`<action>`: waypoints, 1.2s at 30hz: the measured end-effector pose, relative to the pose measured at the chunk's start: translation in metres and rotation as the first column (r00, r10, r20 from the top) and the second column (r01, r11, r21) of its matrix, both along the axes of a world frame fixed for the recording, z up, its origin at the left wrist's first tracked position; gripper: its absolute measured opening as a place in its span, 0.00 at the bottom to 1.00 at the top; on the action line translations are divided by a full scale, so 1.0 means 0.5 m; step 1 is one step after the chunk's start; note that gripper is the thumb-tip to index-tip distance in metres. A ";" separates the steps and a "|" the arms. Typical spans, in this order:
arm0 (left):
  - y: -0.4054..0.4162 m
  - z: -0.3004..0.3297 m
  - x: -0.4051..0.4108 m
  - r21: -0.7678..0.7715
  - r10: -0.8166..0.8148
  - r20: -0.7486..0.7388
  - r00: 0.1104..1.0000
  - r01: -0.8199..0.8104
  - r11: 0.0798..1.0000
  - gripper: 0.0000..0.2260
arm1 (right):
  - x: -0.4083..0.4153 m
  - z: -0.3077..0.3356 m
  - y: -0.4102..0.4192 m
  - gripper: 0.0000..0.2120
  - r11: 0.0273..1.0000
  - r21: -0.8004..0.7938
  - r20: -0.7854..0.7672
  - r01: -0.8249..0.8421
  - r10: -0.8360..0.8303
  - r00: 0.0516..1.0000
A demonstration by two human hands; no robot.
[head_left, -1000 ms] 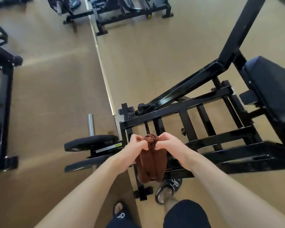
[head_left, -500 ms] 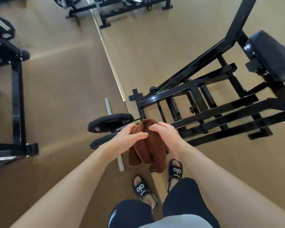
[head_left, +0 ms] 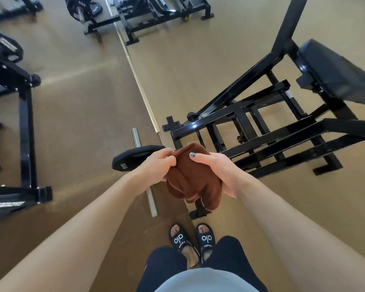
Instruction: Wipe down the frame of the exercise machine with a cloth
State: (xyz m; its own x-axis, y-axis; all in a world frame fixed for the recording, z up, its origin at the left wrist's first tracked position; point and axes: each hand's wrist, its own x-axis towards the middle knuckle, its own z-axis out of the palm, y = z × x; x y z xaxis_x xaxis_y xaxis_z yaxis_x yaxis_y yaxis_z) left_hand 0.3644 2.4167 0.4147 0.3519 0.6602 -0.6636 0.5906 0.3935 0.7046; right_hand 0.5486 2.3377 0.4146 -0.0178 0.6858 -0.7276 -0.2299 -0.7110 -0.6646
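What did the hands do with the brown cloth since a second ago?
Both hands regripped the brown cloth: the right hand moved from pinching its top to wrapping round its side, while the left hand pinches the other edge. The cloth remains bunched, off the black frame.

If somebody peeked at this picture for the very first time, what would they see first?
Probably the brown cloth bunched up in the middle, with the left hand and the right hand both gripping it in the air. Next, the shiny black machine frame just beyond it on the right, with a dark padded seat. To the left, a black weight plate sits on a silver bar.
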 end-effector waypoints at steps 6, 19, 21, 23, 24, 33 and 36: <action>0.027 0.027 -0.040 0.367 -0.240 -0.224 0.945 0.310 0.877 0.10 | -0.022 0.033 0.037 0.21 0.999 0.025 0.062 -0.037 0.036 0.997; 0.213 -0.024 -0.361 0.423 -0.192 -0.460 0.867 0.405 0.810 0.10 | -0.326 0.035 0.229 0.18 0.991 0.034 -0.044 0.130 -0.128 0.991; 0.251 -0.020 -0.410 0.298 -0.043 -0.232 0.972 0.113 0.948 0.03 | -0.389 0.036 0.260 0.18 0.981 0.018 -0.081 0.191 -0.189 0.979; 0.295 0.004 -0.445 0.053 0.080 -0.047 0.996 -0.078 0.996 0.04 | -0.449 0.038 0.286 0.17 0.966 -0.003 -0.064 0.259 -0.259 0.964; 0.314 0.015 -0.459 -0.063 0.087 0.013 0.996 -0.086 0.994 0.08 | -0.478 0.039 0.295 0.17 0.954 -0.010 -0.051 0.301 -0.301 0.952; 0.403 0.044 -0.488 -0.297 -0.030 0.278 0.960 0.115 0.948 0.30 | -0.586 0.038 0.320 0.16 0.901 0.082 -0.038 0.426 -0.424 0.905; 0.416 0.044 -0.474 -0.211 -0.078 0.225 0.971 0.127 0.969 0.24 | -0.575 0.035 0.322 0.15 0.893 0.096 -0.063 0.439 -0.435 0.898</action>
State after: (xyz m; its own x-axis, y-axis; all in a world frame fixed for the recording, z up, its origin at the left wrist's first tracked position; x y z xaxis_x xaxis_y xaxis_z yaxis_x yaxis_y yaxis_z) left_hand 0.1273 2.6248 0.4368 0.5593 0.4577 -0.6911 0.4813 0.4995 0.7203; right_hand 0.2612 2.4989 0.4322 0.2745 0.7030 -0.6561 -0.5284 -0.4598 -0.7137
